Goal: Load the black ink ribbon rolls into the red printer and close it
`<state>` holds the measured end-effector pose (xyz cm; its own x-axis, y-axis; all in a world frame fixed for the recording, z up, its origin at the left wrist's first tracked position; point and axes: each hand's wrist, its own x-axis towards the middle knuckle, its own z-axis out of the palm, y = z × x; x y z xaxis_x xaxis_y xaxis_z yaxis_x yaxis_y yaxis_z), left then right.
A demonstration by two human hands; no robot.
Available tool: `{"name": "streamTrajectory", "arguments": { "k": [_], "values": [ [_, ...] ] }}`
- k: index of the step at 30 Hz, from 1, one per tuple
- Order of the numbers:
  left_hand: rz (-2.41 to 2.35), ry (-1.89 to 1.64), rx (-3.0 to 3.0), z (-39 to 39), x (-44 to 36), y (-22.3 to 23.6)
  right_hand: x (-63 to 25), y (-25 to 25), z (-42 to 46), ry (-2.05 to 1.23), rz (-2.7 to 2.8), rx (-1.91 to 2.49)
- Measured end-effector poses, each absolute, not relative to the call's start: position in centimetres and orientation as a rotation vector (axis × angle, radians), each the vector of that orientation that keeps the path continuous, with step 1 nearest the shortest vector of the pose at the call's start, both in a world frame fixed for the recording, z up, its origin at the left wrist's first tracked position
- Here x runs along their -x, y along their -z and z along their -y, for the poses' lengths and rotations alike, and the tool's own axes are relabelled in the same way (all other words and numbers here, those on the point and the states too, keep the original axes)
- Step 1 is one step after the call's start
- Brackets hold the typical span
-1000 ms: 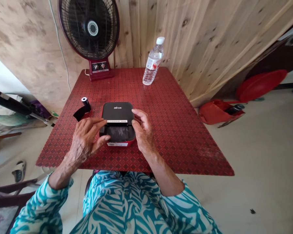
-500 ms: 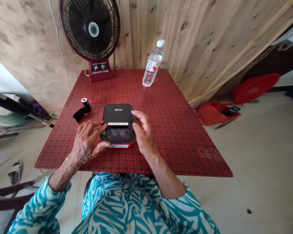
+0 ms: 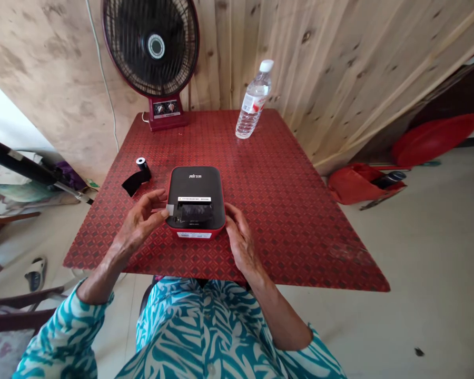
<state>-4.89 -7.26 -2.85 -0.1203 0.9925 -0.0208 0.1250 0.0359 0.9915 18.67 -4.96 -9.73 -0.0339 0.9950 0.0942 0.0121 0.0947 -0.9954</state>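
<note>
A small label printer [image 3: 197,188] with a black top and red sides lies flat on the table. Its top has a white warning strip and a dark window, and a white label is on its front side. My left hand [image 3: 142,216] is at its left edge, fingers apart and slightly curled, the thumb tip by a grey patch on the corner. Against the right side rests my right hand [image 3: 240,237], fingers together and gripping that edge; some fingertips are hidden. Left of the printer stands a small paper roll [image 3: 142,164] with a black strip unrolled from it.
The red patterned table [image 3: 300,231] meets a wooden wall at the back. On its far side stand a dark red fan [image 3: 168,113] and a water bottle [image 3: 253,105]. A red bag [image 3: 351,184] is on the floor to the right.
My left hand has drawn back from the printer's top to its left edge. My right hand has slid down to the lower right side. The view has shifted slightly.
</note>
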Motion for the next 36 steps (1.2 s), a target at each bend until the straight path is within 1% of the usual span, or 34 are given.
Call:
{"name": "streamTrajectory", "arguments": {
  "k": [5, 19, 29, 36],
  "values": [
    [-1.348, -1.205, -1.06, 6.1, 4.4, 2.6, -18.8, 9.6, 5.3, -1.085, 1.41, 1.085],
    [-1.21, -1.151, -0.815, 5.2, 4.3, 2.4, -19.3, 8.9, 5.9, -1.107, 1.439, 1.127],
    [-1.207, -1.208, -0.829, 5.4, 4.0, 2.9, -19.0, 9.4, 5.8, -1.104, 1.415, 1.091],
    [-1.218, -1.174, -0.893, 5.3, 3.8, 2.2, -18.9, 9.7, 5.7, -1.074, 1.422, 1.048]
  ]
}}
